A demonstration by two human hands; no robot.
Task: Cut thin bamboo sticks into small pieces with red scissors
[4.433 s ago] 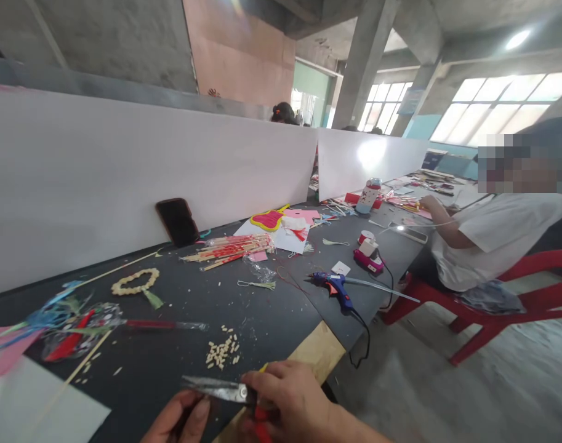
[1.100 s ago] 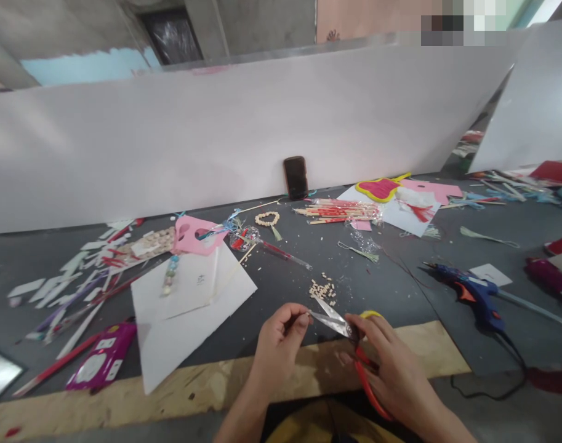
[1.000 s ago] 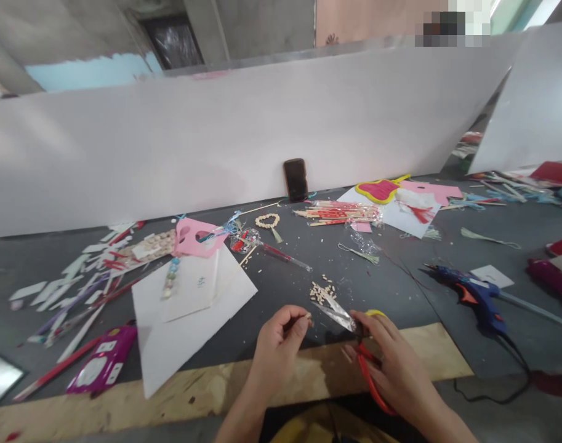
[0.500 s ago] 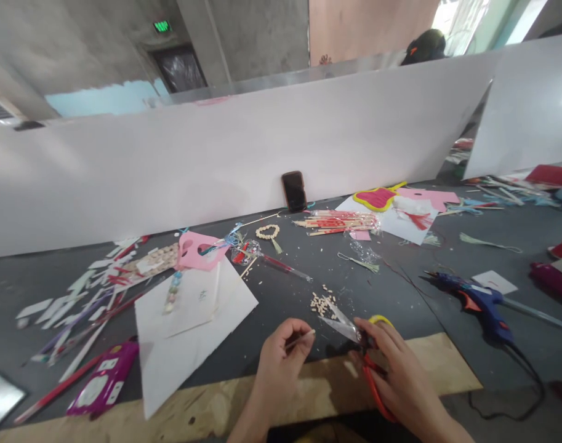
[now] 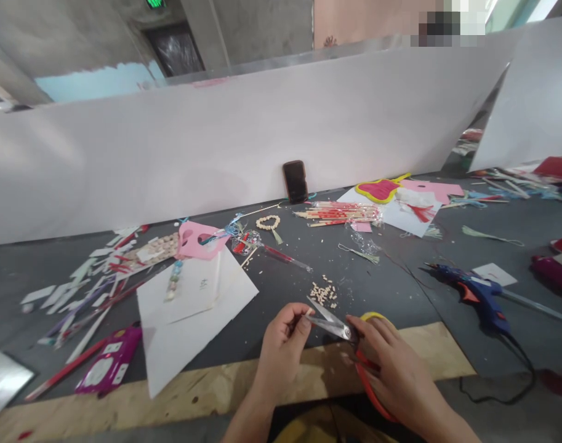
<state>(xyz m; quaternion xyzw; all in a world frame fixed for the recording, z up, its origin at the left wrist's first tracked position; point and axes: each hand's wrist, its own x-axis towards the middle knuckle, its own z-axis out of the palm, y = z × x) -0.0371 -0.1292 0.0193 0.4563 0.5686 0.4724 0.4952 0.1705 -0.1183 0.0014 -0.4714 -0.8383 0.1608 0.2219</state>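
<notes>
My left hand (image 5: 284,341) is closed in a pinch on a thin wooden stick (image 5: 309,312), of which only the pale tip shows past the fingers. With my right hand (image 5: 394,363) I grip scissors (image 5: 344,331) with red and yellow handles. Their blades are parted and lie around or just beside the stick's tip; exactly where they touch I cannot tell. Just beyond the blades is a small pile of short pale cut pieces (image 5: 324,292) on the dark table. Behind it lies a heart-shaped loop of pale pieces (image 5: 268,223) with a green tassel.
White paper (image 5: 170,357) and a pink mask-like cutout (image 5: 200,241) lie left. A purple packet (image 5: 109,363) is near the front edge. Wrapped sticks (image 5: 340,213) and a phone (image 5: 295,181) stand toward the white partition (image 5: 192,147). A blue glue gun (image 5: 479,295) lies right.
The scissors have moved left, and their parted blades now reach the stick's tip at my left fingers. Less of the stick shows. The camera view has shifted slightly.
</notes>
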